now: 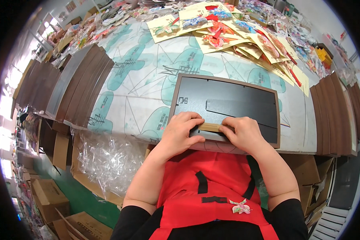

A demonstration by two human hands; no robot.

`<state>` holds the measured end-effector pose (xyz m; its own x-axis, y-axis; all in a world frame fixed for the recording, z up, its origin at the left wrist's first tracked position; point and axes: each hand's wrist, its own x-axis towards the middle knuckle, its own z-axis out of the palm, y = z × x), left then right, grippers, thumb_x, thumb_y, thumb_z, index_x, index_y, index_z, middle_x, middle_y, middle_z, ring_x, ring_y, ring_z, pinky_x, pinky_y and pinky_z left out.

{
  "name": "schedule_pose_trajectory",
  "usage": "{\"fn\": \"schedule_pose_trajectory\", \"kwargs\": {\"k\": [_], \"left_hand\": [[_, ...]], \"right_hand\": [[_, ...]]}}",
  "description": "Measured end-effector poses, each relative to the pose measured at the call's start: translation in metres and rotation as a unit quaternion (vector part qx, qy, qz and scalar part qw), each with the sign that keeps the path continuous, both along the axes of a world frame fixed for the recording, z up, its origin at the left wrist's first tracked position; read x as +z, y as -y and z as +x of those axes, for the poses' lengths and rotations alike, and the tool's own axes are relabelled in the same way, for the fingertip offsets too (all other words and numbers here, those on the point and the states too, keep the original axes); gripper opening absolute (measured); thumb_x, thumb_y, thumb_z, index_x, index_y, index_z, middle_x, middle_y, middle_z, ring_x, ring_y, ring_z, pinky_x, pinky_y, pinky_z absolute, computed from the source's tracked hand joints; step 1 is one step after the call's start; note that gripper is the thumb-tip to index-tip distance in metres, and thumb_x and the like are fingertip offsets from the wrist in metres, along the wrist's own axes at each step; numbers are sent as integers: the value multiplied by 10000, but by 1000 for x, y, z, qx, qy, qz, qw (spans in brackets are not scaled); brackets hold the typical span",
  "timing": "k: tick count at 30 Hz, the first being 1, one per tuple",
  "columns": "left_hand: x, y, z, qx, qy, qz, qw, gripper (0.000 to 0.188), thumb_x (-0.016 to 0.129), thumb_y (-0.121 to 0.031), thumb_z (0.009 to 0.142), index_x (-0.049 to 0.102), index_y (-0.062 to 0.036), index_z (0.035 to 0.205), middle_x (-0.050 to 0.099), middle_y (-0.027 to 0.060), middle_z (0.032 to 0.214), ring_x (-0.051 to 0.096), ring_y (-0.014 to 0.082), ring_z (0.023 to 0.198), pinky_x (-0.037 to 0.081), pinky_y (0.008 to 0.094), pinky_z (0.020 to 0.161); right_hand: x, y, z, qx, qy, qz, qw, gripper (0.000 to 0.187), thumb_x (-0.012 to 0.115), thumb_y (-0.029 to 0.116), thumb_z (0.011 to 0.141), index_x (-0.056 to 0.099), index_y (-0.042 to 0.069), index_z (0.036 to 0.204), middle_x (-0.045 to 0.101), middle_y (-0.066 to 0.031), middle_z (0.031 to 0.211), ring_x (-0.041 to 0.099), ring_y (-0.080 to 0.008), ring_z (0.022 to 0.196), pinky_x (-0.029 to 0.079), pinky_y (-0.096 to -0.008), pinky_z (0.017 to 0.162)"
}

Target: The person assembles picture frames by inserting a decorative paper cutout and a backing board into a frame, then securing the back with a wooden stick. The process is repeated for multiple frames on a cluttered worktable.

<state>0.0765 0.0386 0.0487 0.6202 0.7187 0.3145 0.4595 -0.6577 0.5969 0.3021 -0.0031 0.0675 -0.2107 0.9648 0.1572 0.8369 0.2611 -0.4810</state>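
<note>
A picture frame lies back side up at the table's front edge, with a black backing board and a brown rim. Across its near part runs a short tan strip, perhaps wood. My left hand has its curled fingers on the strip's left end, with the thumb closer to me. At the other end, my right hand grips the strip between thumb and bent fingers. The strip's ends are hidden under my fingers.
Stacks of brown frames stand upright at the left and right. Cards with colourful fish-like ornaments pile up at the back. Below the table's left edge, a carton holds clear plastic bags. More cardboard boxes sit on the floor.
</note>
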Motion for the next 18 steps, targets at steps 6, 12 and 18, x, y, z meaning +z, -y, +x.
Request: {"fn": "schedule_pose_trajectory", "kwargs": {"k": [6,12,18], "left_hand": [[-3,-2,-1,-2,-5,0,1000,474,766,-204,664,617,-60,1090,579,67,1086,523,266,1020,407,354,880],[-3,-1,-1,-1,-3,5,1000,461,761,-204,672,620,-62,1087,580,67,1088,524,264,1018,406,351,873],[-2,0,0,2,-10,1,1000,447,757,-204,682,623,-64,1085,581,68,1092,527,265,1013,393,356,890]], "right_hand": [[5,-7,1,33,15,-36,999,180,614,279,828,669,109,815,620,-141,646,612,-341,621,485,-438,562],[4,-3,2,16,14,-24,999,182,614,282,827,668,108,813,618,-136,643,611,-337,626,480,-440,563],[5,-3,7,34,17,-23,999,186,614,286,827,676,111,812,623,-133,650,614,-334,626,484,-430,569]]}}
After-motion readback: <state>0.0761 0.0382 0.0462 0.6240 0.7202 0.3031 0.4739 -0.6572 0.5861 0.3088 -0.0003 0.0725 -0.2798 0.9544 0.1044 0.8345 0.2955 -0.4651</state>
